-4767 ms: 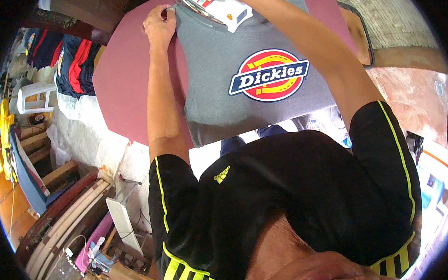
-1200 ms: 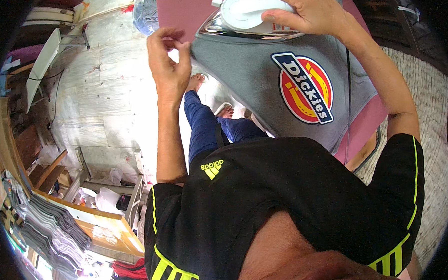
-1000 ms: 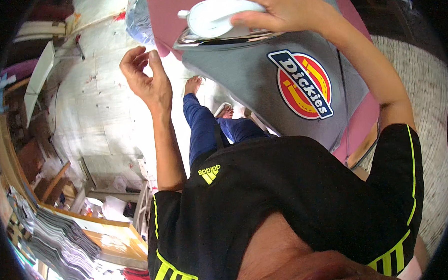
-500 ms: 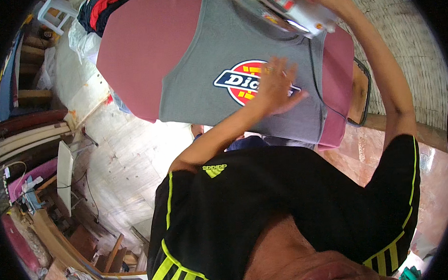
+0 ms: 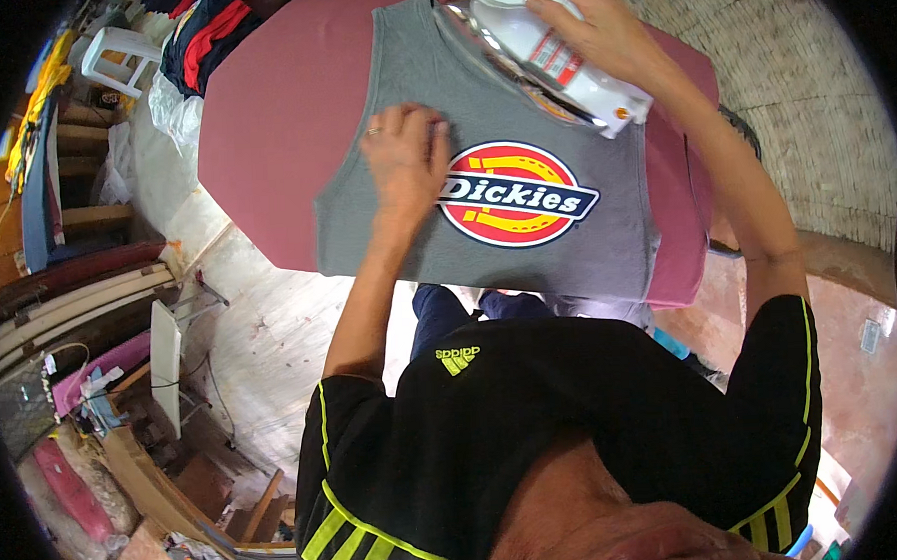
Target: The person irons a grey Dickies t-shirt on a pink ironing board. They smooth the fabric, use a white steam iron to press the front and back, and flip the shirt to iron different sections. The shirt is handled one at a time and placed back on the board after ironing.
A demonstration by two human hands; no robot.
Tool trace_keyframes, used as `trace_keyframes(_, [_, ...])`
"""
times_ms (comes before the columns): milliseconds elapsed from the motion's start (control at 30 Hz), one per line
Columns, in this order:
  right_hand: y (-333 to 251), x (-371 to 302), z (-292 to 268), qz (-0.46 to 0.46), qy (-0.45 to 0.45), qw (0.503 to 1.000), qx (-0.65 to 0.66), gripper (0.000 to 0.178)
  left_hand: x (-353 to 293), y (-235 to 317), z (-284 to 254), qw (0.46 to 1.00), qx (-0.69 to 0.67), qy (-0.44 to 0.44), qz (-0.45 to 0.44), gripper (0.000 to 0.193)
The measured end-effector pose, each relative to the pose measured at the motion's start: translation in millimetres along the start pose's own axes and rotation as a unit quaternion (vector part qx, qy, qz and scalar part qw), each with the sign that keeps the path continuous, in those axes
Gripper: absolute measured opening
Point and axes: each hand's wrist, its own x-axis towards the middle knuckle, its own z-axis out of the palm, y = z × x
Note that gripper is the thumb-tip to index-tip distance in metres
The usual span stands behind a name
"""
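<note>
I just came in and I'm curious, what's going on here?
A person has a gray shirt spread out on a maroon-covered table. Their right hand is holding a white and silver iron by the shirt's curved neck edge. Their left hand is on the shirt, next to the round red-and-yellow picture. The fingers look a bit blurry.

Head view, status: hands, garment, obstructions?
Right hand gripping white silver-edged iron. Left hand over grey fabric sleeveless top. Top spread out, partly covered by iron, left hand.
</note>
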Motion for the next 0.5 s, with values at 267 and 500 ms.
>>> trace_keyframes(267, [-59,40,72,0.160,0.004,0.981,0.111,0.043,-31,-56,-15,0.984,0.173,-0.031,-0.006,0.055])
trace_keyframes(500, [-59,73,119,0.163,0.099,0.981,0.028,0.041,-29,-59,-15,0.990,0.142,-0.013,0.015,0.054])
